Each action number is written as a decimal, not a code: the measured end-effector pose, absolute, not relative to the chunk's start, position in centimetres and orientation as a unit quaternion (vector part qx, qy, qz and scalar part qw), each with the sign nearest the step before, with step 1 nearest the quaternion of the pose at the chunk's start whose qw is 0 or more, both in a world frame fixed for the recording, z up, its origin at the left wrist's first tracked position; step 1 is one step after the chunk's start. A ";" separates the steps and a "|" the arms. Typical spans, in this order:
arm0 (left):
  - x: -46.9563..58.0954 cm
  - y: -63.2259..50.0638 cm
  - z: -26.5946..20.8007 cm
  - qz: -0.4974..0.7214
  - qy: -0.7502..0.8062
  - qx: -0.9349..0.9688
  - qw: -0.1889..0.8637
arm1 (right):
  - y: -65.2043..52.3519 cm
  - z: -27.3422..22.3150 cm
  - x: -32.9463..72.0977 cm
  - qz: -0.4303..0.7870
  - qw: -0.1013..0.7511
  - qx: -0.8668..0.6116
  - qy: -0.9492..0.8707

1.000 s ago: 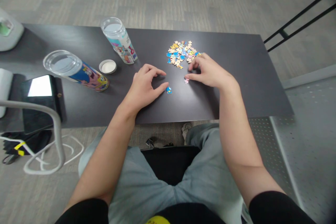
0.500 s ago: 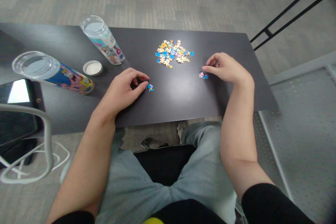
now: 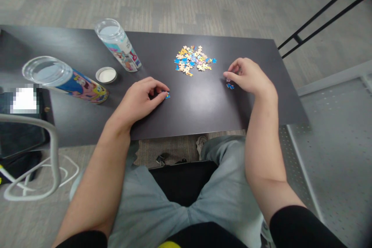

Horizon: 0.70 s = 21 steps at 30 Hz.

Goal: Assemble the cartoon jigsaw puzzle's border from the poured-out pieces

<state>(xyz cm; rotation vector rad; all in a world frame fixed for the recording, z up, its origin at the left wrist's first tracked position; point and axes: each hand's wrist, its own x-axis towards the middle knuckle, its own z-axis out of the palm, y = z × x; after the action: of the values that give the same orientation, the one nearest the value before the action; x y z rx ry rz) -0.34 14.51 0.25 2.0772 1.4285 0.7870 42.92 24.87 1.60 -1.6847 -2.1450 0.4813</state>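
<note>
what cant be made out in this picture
All in the head view:
Blue-yellow piece: partly covered by the left hand.
Pink piece: partly behind the right hand.
Puzzle pile: pieces overlap, too small to count.
Black device: cut off by left edge, bright patch pixelated.

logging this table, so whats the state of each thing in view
Puzzle pile: loose, heaped
Left hand: curled, partly covering blue piece
Right hand: curled beside small pieces
Near canister: upright, openness unclear
Far canister: upright, openness unclear
Round white lid-like piece: lying flat
Dark device: bright patch, lit or reflecting unclear
</note>
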 end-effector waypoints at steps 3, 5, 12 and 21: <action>-0.3 14.6 0.2 0.294 0.538 0.751 0.246 | 24.2 1.9 38.4 0.171 0.183 -0.536 -0.806; -0.4 14.6 0.2 0.298 0.553 0.740 0.241 | 23.7 1.7 35.1 0.175 0.181 -0.515 -0.819; -0.5 14.6 -0.1 0.308 0.580 0.728 0.199 | 23.4 0.2 30.5 0.168 0.173 -0.518 -0.820; -0.5 14.6 -0.3 0.303 0.575 0.733 0.201 | 24.3 2.0 35.3 0.257 0.140 -0.449 -0.844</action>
<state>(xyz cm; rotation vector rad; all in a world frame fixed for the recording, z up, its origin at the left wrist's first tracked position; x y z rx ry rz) -0.53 14.56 -0.25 2.0475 1.6062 0.8471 35.29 24.32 2.04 -1.2977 -2.4384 0.7431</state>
